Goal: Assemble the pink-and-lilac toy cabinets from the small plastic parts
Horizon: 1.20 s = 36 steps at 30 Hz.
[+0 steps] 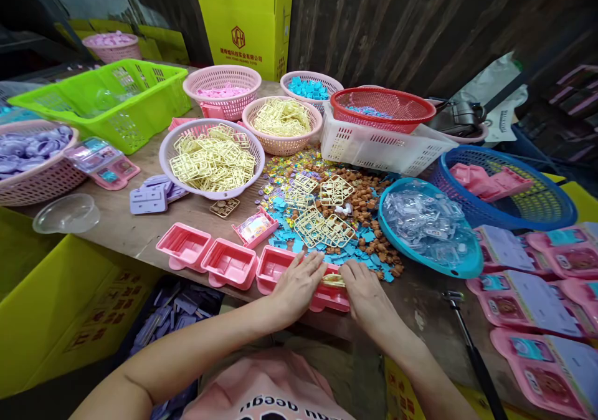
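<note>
Gentle, level pressure seems best for the thin cream frames (333, 280) at the pink tray (332, 300), near five o'clock. The left hand (298, 286) lies with fingers extended; the right hand (363, 293) curls beside the frames. I cannot tell whether either pinches anything. The wooden tabletop (423, 311) bears a teal bowl (473, 261) at three o'clock; a yellow carton (243, 15) stands at eleven.

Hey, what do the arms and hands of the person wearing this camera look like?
Both forearms are bare, with no sleeve showing on them and no watch or bracelet visible at the wrists. The left grip and right grip are bare hands without gloves. Behind them shows a pink top with dark lettering, upside down from this view.
</note>
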{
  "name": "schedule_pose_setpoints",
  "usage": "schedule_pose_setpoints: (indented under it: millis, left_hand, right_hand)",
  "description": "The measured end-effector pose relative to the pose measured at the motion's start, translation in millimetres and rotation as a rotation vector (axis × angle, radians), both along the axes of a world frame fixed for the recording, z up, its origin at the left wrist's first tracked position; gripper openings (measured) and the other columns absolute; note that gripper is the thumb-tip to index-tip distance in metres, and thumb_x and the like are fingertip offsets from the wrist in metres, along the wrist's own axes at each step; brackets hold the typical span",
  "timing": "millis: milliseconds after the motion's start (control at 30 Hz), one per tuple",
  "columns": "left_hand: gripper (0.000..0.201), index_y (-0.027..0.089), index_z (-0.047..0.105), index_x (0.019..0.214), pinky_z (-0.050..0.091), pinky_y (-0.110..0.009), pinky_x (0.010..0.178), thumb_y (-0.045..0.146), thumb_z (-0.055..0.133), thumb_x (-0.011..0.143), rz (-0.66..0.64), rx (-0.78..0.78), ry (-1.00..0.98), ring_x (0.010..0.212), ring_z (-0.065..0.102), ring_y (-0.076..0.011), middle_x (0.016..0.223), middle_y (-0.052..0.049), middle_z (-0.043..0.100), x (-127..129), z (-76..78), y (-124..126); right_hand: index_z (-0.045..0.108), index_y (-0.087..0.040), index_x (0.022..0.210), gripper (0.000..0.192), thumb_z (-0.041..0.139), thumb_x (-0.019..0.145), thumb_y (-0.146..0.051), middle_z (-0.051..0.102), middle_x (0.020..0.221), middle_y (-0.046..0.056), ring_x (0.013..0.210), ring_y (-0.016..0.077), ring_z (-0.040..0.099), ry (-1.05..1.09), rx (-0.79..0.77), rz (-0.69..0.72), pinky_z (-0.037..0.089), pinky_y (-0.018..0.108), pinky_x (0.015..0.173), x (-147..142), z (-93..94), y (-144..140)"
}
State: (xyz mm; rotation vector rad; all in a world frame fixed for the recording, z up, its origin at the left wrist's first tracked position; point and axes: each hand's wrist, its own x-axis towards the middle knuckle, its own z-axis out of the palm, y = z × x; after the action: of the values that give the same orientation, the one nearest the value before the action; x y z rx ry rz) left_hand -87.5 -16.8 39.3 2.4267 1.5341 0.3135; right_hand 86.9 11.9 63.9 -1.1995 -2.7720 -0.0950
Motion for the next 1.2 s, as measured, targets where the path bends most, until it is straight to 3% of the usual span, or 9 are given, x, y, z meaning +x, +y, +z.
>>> schedule_pose_setpoints:
  millis: [100,267,367,500,700,833,967,1067,1200]
  left_hand:
    - [0.039,0.012,0.044,0.128,0.031,-0.04,0.107,0.015,0.037,0.09,-0.012,0.008,0.094,0.127,0.041,-0.0198,0.134,-0.013,0.049,3.6,2.7,1.7]
    - [0.047,0.014,0.034,0.134,0.028,-0.038,0.109,0.01,0.036,0.088,0.025,0.034,0.108,0.119,0.05,-0.0169,0.122,-0.011,0.057,7.3,8.6,4.2]
    - [0.054,0.012,0.026,0.138,0.023,-0.039,0.111,0.009,0.035,0.085,0.033,0.038,0.034,0.125,0.043,-0.0173,0.132,-0.012,0.051,6.9,10.8,1.1]
    - [0.054,0.009,0.027,0.139,0.019,-0.045,0.111,0.023,0.037,0.088,0.012,0.037,-0.021,0.134,0.028,-0.0229,0.143,-0.014,0.035,9.3,8.2,-7.8]
    - [0.054,0.007,0.03,0.137,0.02,-0.046,0.11,0.038,0.031,0.092,-0.002,0.046,0.037,0.136,0.023,-0.0252,0.144,-0.016,0.032,6.9,10.5,-6.5]
    - [0.044,0.01,0.038,0.131,0.019,-0.045,0.109,0.028,0.034,0.092,0.082,0.046,0.046,0.131,0.035,-0.0234,0.135,-0.015,0.046,-17.5,26.8,17.4]
    - [0.031,0.012,0.053,0.115,0.033,-0.04,0.098,0.022,0.045,0.087,0.165,-0.091,0.153,0.103,0.057,-0.0224,0.106,-0.012,0.064,-48.1,37.2,55.6]
    - [0.02,0.012,0.059,0.099,0.038,-0.038,0.086,0.021,0.047,0.084,0.153,-0.133,0.204,0.093,0.06,-0.0238,0.097,-0.011,0.065,-59.3,31.8,82.5]
    - [0.028,0.017,0.056,0.107,0.038,-0.033,0.084,0.022,0.057,0.079,0.015,-0.124,0.198,0.102,0.055,-0.0232,0.109,-0.009,0.059,-55.7,17.8,106.1]
  right_hand:
    - [0.053,-0.017,0.091,0.031,0.038,0.074,0.003,0.057,0.101,0.012,0.089,0.0242,0.05,-0.005,0.064,-0.052,0.043,0.034,0.073,-4.3,-4.6,-2.5]
    - [0.055,-0.019,0.095,0.032,0.033,0.08,-0.003,0.06,0.091,0.014,0.082,0.0268,0.053,-0.033,0.119,-0.089,0.046,0.042,0.071,-10.8,-21.2,-4.1]
    - [0.052,-0.015,0.111,0.038,0.034,0.08,-0.005,0.06,0.105,0.017,0.097,0.0284,0.054,0.025,0.093,-0.073,0.045,0.046,0.083,-8.0,-31.0,-3.2]
    - [0.037,-0.014,0.133,0.048,0.038,0.085,-0.022,0.051,0.128,0.017,0.121,0.0304,0.043,0.054,0.001,-0.075,0.037,0.051,0.096,0.7,-37.0,-5.4]
    - [0.033,-0.023,0.137,0.049,0.035,0.09,-0.035,0.048,0.134,0.012,0.123,0.0259,0.043,0.175,-0.16,-0.044,0.037,0.047,0.096,13.7,-31.4,13.5]
    - [0.046,-0.018,0.126,0.04,0.039,0.089,-0.031,0.058,0.114,0.015,0.105,0.0278,0.053,0.328,-0.047,-0.174,0.044,0.044,0.086,11.2,-23.3,57.3]
    - [0.049,-0.014,0.119,0.04,0.053,0.081,-0.025,0.058,0.105,0.016,0.097,0.0305,0.053,0.194,-0.006,-0.286,0.044,0.043,0.078,-9.7,-26.6,92.5]
    - [0.051,-0.014,0.114,0.044,0.061,0.071,-0.018,0.057,0.102,0.015,0.096,0.031,0.052,0.196,-0.114,-0.354,0.042,0.042,0.077,-22.1,-33.1,105.8]
    - [0.058,-0.017,0.09,0.025,0.061,0.065,-0.016,0.06,0.085,0.007,0.081,0.0245,0.055,0.352,-0.324,-0.352,0.041,0.035,0.072,-18.9,-36.0,118.9]
